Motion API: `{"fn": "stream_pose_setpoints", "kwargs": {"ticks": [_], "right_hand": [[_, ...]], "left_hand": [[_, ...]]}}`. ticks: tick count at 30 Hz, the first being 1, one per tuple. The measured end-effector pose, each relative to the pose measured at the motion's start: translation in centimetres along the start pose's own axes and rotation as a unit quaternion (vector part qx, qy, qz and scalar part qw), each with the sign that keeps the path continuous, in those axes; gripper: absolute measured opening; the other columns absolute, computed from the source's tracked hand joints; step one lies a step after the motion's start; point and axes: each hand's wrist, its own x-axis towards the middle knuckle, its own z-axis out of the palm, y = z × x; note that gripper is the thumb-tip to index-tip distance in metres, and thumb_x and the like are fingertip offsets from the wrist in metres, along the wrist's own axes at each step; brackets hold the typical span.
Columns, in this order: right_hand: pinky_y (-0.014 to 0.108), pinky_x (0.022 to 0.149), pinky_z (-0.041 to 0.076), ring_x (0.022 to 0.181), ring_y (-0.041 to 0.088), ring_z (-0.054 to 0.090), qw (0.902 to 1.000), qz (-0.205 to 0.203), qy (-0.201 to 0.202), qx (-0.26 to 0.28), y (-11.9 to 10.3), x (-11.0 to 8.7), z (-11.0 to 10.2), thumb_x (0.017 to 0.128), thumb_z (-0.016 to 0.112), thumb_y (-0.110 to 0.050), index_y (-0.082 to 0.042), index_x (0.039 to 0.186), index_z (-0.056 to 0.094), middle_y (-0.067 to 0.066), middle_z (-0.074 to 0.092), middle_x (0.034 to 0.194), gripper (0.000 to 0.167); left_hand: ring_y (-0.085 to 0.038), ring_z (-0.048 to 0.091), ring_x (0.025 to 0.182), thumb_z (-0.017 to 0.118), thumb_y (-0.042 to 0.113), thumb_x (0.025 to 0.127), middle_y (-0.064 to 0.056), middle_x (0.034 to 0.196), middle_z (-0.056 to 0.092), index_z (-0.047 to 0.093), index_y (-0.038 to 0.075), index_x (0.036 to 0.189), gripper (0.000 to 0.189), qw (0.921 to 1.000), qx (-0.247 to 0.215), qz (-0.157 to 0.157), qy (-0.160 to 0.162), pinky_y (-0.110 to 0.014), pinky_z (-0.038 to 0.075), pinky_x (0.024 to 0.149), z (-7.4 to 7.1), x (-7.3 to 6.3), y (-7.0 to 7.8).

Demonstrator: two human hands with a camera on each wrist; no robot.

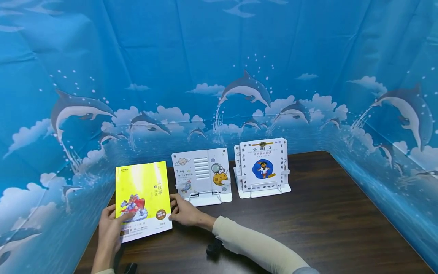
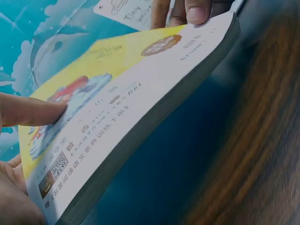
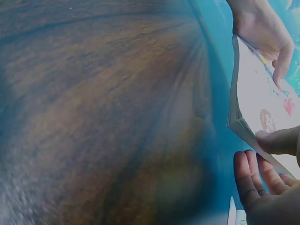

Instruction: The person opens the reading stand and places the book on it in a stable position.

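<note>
A thick paperback book with a yellow and white cover is held up at the left of the table in the head view, its front facing me. The left hand grips its lower left edge, thumb across the cover picture and fingers behind. At the lower right edge the right hand pinches the book, thumb on the front; in the right wrist view its fingers lie under the edge. Just right of the book stands a white book stand printed with "Tiny universe" and an astronaut, with no book on it.
Farther right, another white stand carries a white picture book behind its wire holder. The dark wooden table extends to the right. A blue dolphin-printed curtain surrounds the back and sides. A small black object is beneath the right forearm.
</note>
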Motion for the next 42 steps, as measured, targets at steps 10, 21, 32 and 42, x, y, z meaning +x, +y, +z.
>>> {"fn": "stream_pose_setpoints", "kwargs": {"ticks": [10,21,32,42], "right_hand": [[0.018,0.076,0.056,0.093,0.004,0.062,0.9981,-0.02,0.036,0.045,-0.8,-0.2,-1.5,0.093,0.075,0.006,-0.012,0.156,0.044,-0.002,0.063,0.116,0.072],[0.022,0.085,0.062,0.101,0.006,0.069,0.994,-0.066,0.044,0.077,-0.4,-0.7,-4.5,0.095,0.075,0.004,-0.016,0.152,0.049,0.003,0.068,0.129,0.066],[0.026,0.09,0.059,0.105,0.014,0.07,0.9866,-0.094,0.08,0.107,0.5,-1.5,-8.3,0.095,0.072,0.007,-0.012,0.139,0.06,0.01,0.07,0.129,0.05],[0.028,0.092,0.058,0.109,0.021,0.07,0.9837,-0.108,0.122,0.076,1.1,-2.5,-12.2,0.097,0.069,0.008,-0.011,0.138,0.061,0.012,0.07,0.131,0.046]], "left_hand": [[-0.001,0.074,0.075,0.079,0.013,0.096,0.027,0.096,0.069,0.044,0.033,0.125,0.05,0.9966,-0.068,0.046,0.002,-0.021,0.061,0.065,0.8,-0.9,1.4],[-0.006,0.077,0.08,0.075,0.016,0.1,0.015,0.108,0.077,0.059,0.016,0.138,0.041,0.9772,-0.186,0.102,-0.001,-0.022,0.063,0.067,2.4,-1.2,1.8],[-0.005,0.078,0.085,0.078,0.014,0.098,0.014,0.109,0.079,0.063,0.008,0.139,0.044,0.9698,-0.204,0.13,-0.03,-0.021,0.063,0.073,5.5,-1.3,3.2],[-0.004,0.076,0.082,0.078,0.011,0.097,0.019,0.099,0.079,0.067,0.004,0.135,0.04,0.974,-0.15,0.164,-0.045,-0.017,0.059,0.075,8.7,-1.8,4.9]]}}
